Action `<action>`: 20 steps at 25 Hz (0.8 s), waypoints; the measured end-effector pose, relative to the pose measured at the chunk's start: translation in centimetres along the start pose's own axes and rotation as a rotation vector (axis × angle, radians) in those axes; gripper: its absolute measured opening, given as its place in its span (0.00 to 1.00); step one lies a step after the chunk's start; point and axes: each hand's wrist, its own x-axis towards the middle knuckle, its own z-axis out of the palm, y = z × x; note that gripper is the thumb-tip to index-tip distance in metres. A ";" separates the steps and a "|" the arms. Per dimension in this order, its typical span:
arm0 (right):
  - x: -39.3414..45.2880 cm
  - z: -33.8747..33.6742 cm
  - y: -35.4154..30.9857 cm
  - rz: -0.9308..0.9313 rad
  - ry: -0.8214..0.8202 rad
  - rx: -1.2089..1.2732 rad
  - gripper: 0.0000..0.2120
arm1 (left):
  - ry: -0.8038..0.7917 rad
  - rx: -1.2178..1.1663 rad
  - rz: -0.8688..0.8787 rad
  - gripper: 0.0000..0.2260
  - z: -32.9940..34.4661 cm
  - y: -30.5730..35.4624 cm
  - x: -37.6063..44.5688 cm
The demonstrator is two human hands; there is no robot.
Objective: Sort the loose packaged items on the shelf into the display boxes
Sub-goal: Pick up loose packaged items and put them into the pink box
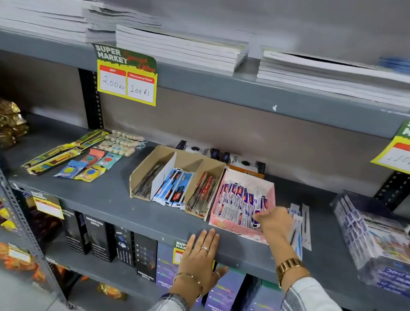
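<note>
right hand (275,222) at pink box (237,229) right corner, fingers pinched on a packet (256,219), likely slotting it in | left hand (201,256) flat, fingers apart, on shelf edge (136,221) as brace | loose packets (299,226) just right of box, still unsorted

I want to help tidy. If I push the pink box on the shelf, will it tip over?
Probably not. The pink box is low and wide and sits flat on the shelf, so it should slide. It looks like thin card, so its walls may bend. The packets filling it likely add some weight.
</note>
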 end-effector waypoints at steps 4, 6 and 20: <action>0.4 0.6 -0.1 -0.024 -0.024 -0.100 0.22 | 0.033 -0.045 -0.043 0.36 0.1 0.3 0.0; 0.4 0.7 -0.2 -0.045 -0.020 -0.146 0.21 | 0.091 -0.025 -0.045 0.36 0.3 0.3 0.0; 0.5 -3.7 2.7 -0.047 0.197 -0.252 0.12 | 0.139 -0.020 -0.060 0.35 -0.4 0.7 0.0</action>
